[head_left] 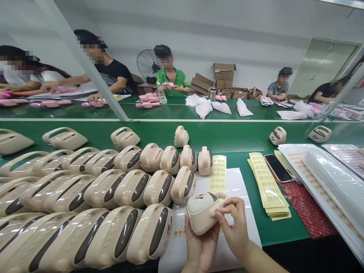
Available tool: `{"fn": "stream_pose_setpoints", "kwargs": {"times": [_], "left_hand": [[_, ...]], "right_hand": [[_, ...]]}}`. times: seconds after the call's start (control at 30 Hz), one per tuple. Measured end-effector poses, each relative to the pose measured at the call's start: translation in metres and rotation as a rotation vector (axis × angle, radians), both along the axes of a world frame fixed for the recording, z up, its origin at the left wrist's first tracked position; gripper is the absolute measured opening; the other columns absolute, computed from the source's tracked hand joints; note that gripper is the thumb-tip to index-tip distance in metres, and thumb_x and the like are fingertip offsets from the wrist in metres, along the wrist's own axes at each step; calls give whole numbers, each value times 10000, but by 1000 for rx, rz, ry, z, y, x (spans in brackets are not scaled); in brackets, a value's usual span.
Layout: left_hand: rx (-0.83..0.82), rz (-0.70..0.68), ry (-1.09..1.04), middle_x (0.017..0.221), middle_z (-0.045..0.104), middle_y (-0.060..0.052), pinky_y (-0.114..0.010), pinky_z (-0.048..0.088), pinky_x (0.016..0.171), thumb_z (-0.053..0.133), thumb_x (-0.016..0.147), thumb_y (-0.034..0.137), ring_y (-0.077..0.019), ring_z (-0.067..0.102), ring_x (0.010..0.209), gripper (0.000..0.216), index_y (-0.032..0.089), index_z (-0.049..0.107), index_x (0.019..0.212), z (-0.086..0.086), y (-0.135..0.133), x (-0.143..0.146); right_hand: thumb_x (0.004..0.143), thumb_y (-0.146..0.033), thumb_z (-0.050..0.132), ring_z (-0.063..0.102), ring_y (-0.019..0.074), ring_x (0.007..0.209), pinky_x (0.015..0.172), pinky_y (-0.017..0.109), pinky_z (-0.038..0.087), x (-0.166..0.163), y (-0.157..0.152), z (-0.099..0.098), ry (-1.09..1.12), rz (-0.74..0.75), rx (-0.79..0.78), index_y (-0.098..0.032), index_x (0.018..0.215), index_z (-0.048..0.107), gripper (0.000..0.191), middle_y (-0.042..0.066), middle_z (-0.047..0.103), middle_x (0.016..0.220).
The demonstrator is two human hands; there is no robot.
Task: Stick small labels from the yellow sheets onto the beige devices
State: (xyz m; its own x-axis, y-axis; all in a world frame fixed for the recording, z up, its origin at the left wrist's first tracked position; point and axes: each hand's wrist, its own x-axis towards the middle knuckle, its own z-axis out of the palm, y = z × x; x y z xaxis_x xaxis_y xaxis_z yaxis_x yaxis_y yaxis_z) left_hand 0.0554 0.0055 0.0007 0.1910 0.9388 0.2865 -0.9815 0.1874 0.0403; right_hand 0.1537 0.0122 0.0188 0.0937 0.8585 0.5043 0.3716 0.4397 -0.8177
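A small beige plastic device with a carrying handle (200,218) rests in the palm of my left hand (200,242), whose fingers cup it from below. Its pale front bears a red printed design. At its right side, by the end of the handle, the thumb and forefinger of my right hand (234,223) are brought together against the casing. Whether they pinch something small there cannot be made out. Beneath both hands lies a white sheet (241,189) with a few small orange labels, and a yellow sticker strip (218,170) overlaps its far edge.
Rows of similar beige devices (122,231) fill the left. More stand spaced along the green belt (227,132). To the right are yellow sticker sheets (267,185), a phone (278,168), red bubble wrap (309,208) and stacked label sheets (327,189). Several people work across the line.
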Motion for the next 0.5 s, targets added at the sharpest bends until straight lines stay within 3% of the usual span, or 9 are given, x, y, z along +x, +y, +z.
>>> {"fn": "stream_pose_setpoints", "kwargs": {"times": [0.1,0.23,0.33,0.5], "left_hand": [[-54,-57,3,1236,570,-135,-275,417,934,314,889,434,-200,540,1113,467,166,555,1185,-5,0,-5],[-43,-83,39,1259,556,-108,-302,408,949,317,887,440,-223,501,1157,464,188,527,1215,-10,0,-9],[-49,-86,25,1257,560,-95,-341,391,970,293,891,450,-222,460,1196,470,203,515,1225,-11,0,-10],[-111,-88,43,1194,604,-124,-298,387,969,340,881,435,-212,521,1136,457,160,576,1159,-6,-1,-6]], "right_hand": [[782,-159,567,521,221,875,739,390,453,11,-3,-3,-332,-32,246,-301,1034,597,291,75,506,981],[814,-235,529,464,285,1058,834,460,436,17,-1,1,-378,-3,227,-260,1359,254,611,143,440,1181],[842,-281,474,380,284,1183,935,479,384,11,6,8,-220,80,74,-228,1359,187,594,140,386,1266],[828,-257,477,467,237,1056,889,414,428,-1,12,10,-70,240,-22,-221,1218,360,409,109,465,1139]]}}
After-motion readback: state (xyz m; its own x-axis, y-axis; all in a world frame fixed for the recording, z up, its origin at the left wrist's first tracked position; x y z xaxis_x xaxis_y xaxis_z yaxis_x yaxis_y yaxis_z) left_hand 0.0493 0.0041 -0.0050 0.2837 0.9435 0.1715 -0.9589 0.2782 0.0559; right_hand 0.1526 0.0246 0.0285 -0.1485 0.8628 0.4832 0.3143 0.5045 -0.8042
